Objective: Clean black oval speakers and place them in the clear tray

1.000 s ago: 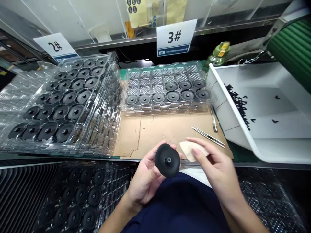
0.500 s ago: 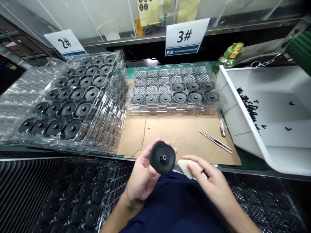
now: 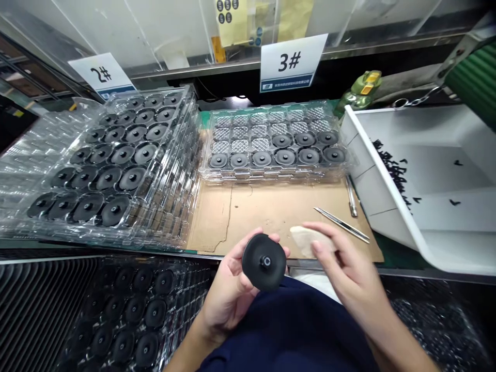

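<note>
My left hand is closed around the rim of a round black disc, whose raised centre stub faces up toward me. In my right hand a folded cream cloth is pinched between thumb and fingers, a little to the right of the disc and apart from it. Both hands are over the front edge of the bench. Beyond them a clear plastic tray holds matching discs in its front row and part of the row behind; its other pockets show bare ribbed plastic.
Tall stacked trays of discs stand at left. Tweezers and a metal tool lie on the cardboard. A white bin with small black pieces is at right, a green bottle behind it. More disc trays sit below the bench.
My right hand has moved up and to the right with the cloth, away from the disc. The disc in my left hand has shifted slightly right and down in view.
</note>
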The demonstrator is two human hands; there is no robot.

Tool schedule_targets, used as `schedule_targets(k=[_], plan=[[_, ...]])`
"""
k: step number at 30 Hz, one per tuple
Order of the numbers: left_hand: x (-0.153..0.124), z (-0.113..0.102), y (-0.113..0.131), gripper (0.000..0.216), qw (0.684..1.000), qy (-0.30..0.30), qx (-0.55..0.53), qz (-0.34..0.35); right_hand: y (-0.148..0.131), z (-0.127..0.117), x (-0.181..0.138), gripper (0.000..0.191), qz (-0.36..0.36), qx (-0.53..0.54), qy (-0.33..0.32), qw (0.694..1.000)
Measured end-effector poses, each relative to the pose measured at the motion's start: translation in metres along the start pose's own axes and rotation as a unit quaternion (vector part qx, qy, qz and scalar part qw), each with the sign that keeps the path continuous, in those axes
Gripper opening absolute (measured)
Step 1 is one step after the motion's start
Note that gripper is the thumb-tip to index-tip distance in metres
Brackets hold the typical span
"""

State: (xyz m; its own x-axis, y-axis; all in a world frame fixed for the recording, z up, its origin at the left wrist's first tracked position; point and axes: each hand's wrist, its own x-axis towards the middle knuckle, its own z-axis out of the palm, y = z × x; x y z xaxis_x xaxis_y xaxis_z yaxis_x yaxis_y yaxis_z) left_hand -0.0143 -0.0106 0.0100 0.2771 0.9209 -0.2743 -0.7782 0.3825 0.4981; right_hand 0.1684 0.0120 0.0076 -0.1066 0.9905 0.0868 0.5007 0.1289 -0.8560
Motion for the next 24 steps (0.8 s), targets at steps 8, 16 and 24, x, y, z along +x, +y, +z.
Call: schedule_targets(k=[8,16,24], plan=[[-0.001,-0.007,-0.004,0.049,0.998,0.049,0.024,-0.043,-0.029,-0.006,0.033,0.025,-0.251,-0.127,-0.068,0.957],[0.003,-0.011,-0.006,0.050,0.997,0.071,0.037,-0.023,-0.023,0.015,0.033,0.028,-0.202,-0.030,-0.056,0.977],[0.002,-0.014,0.005,0.059,0.998,0.038,0.048,0.005,0.055,0.025,0.008,0.035,0.169,0.045,-0.122,0.977]])
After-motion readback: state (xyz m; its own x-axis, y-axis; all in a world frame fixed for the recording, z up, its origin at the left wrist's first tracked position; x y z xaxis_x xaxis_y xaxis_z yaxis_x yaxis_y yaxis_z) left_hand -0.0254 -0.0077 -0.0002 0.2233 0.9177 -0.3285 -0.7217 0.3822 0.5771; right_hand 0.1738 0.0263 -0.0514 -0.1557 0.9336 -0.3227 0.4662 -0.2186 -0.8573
